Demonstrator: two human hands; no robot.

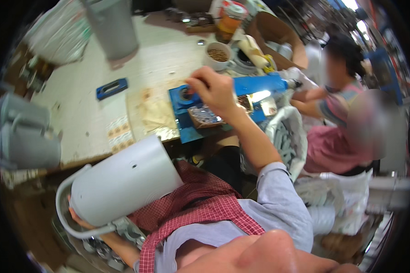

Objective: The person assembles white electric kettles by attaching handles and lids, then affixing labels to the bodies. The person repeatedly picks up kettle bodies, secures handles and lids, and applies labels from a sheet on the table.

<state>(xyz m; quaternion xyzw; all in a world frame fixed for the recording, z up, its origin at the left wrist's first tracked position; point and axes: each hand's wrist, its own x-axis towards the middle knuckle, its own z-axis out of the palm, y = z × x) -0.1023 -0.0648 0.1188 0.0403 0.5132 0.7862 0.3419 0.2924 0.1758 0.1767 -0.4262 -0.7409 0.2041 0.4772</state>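
A large grey plastic jug body (pixel 127 179) with a curved handle lies tilted on its side over my lap. My left hand (pixel 79 219) grips its handle end from below, mostly hidden behind it. My right hand (pixel 214 93) is above a blue metal fixture (pixel 255 84) at the table's edge, its fingers closed in a pinch. Whatever the fingertips hold is too small to make out. Just by them is a dark round fitting (pixel 185 94) on the fixture. A small open box of shiny metal parts (pixel 205 117) is below the hand.
A blue box cutter (pixel 112 88) lies on the white table (pixel 84 116). Grey jugs stand at the left (pixel 27 132) and back (pixel 113 32). A white tub of small brass-coloured parts (pixel 217 55) sits near an orange-lidded jar. A co-worker (pixel 341 104) sits at the right, past a sack of grey handles (pixel 284 141).
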